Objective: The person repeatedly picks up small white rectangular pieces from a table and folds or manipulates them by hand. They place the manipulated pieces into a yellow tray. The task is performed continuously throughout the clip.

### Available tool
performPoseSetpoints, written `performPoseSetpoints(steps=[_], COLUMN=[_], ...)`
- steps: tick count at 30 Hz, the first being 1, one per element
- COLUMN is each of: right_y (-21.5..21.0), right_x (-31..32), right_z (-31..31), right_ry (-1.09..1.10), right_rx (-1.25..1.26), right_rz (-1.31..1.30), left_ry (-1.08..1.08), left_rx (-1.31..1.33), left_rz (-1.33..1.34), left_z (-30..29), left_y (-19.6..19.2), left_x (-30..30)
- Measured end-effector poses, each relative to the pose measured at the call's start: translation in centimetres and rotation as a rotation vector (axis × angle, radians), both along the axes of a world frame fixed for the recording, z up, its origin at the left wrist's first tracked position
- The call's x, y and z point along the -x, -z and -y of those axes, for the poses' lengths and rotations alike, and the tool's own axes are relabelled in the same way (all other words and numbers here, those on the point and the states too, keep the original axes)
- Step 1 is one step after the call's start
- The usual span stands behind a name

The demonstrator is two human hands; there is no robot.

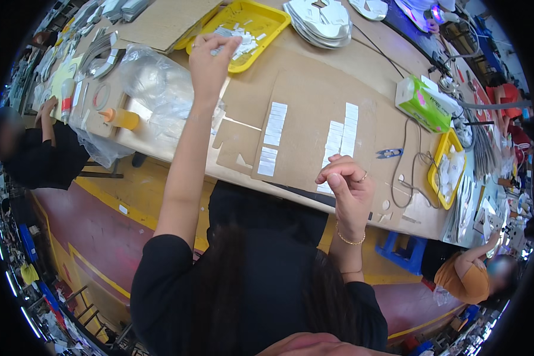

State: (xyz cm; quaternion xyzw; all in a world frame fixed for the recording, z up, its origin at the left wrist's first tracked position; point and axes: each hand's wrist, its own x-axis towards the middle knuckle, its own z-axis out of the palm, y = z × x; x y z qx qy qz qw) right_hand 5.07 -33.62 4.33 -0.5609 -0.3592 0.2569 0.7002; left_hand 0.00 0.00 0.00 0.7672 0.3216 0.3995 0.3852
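My left hand (pixel 212 56) reaches out over the near left side of a yellow tray (pixel 273 26) of small white pieces (pixel 249 45). Its fingers are bent together, and whatever they may pinch is too small to make out. Close to me, my right hand (pixel 351 187) hovers above the right part of a cardboard sheet (pixel 302 127). Thumb and fingers there are drawn together, and I cannot see what is between them. White rectangular strips lie on the cardboard in a left column (pixel 274 124) and in right columns (pixel 350 121), whose near end is partly behind my right hand.
Left of the cardboard lie clear plastic bags (pixel 154 77) and an orange-yellow bottle (pixel 121 118). To the right are blue thread snips (pixel 389 153), a cable, a green tissue box (pixel 422 104) and another yellow tray (pixel 445 169). Stacked white cutouts (pixel 320 24) stand behind. People work at both sides.
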Motion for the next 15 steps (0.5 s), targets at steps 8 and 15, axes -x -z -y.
performPoseSetpoints(steps=[8,15], right_y=[2.9,9.5], right_x=[-1.1,-5.7], right_z=[-3.1,-11.6], right_ry=[0.102,0.103], right_rx=[0.314,0.592], right_rz=[0.169,0.646], left_ry=[-0.134,0.308], left_rx=[-0.231,0.075], left_rz=[-0.186,-0.224], left_z=[-3.1,6.5], left_y=[3.4,6.3], left_x=[-2.1,3.1])
